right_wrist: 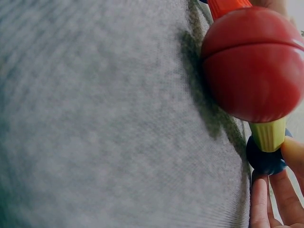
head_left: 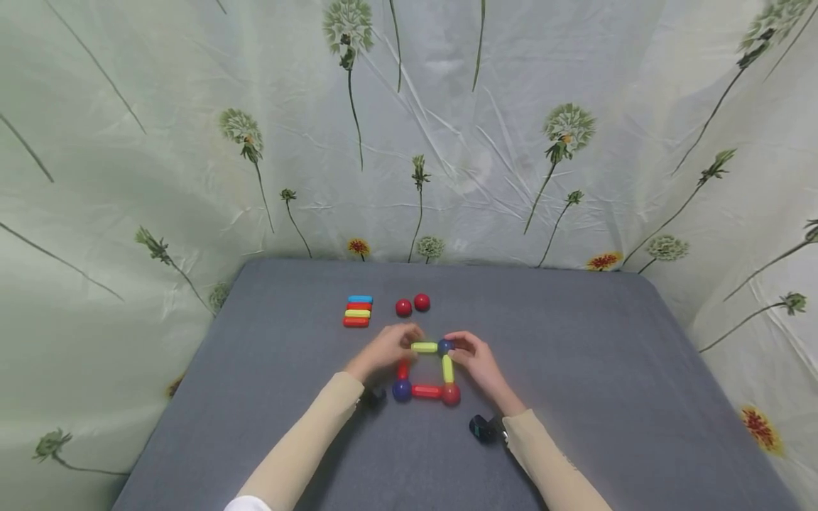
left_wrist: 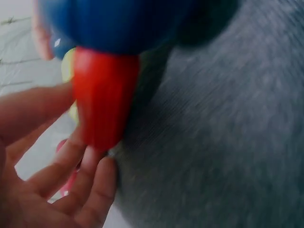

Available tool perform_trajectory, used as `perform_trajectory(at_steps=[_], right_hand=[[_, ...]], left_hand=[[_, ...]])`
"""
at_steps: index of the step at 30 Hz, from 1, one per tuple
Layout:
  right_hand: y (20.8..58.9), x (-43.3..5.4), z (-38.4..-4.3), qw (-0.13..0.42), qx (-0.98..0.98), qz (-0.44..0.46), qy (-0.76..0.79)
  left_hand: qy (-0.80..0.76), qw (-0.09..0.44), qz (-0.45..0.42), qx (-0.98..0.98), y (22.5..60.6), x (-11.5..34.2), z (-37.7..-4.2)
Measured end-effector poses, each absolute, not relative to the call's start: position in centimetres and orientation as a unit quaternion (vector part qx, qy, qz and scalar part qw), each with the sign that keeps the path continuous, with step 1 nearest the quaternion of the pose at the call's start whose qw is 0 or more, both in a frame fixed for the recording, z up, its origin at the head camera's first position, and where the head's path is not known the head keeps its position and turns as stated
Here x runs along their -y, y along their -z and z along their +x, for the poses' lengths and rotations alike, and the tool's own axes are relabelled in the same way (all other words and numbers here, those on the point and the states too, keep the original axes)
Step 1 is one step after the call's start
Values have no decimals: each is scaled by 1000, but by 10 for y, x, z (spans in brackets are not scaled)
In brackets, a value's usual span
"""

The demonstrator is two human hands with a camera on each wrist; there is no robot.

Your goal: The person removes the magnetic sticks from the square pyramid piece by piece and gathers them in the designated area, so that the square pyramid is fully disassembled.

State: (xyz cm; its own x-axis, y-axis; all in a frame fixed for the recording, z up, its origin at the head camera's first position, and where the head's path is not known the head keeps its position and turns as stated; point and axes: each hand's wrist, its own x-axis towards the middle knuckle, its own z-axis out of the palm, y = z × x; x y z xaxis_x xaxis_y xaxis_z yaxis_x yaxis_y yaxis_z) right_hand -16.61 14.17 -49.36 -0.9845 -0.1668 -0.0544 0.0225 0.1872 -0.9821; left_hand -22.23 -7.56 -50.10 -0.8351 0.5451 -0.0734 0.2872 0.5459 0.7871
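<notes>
A square of magnetic rods and balls lies on the table. Its near side is a red rod (head_left: 427, 392) between a blue ball (head_left: 402, 390) and a red ball (head_left: 450, 394). On the left, another red rod (left_wrist: 104, 97) runs up to my left hand (head_left: 386, 349), whose thumb and fingers straddle the left end of the far yellow rod (head_left: 424, 347). That corner is hidden by the hand. My right hand (head_left: 476, 360) pinches the far blue ball (head_left: 445, 347), where the far yellow rod meets the right-hand yellow rod (head_left: 448, 369).
Beyond the left hand, several short rods (head_left: 358, 311) in blue, red and yellow lie side by side. Two loose red balls (head_left: 412, 305) sit beside them. The grey table (head_left: 575, 333) ends at a flowered curtain (head_left: 486, 177).
</notes>
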Motion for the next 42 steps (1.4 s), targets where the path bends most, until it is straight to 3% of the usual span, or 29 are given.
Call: perform_trajectory(at_steps=[5,20,30,42], right_hand=[[518,-144,-176,67,-760,-42,645],[518,-143,-177,67,-770,-31,634],[486,-140,-160,66,-781,-45,619],[488,-140,-161,67,-777,-48,624]], left_hand=[[-367,127,235,-891,503,67,-222],[-390,60,215,-894,489,81,-212],[-391,-72,107,-911,496,149,-215],[-364,-65,25,-929,497,165,-217]])
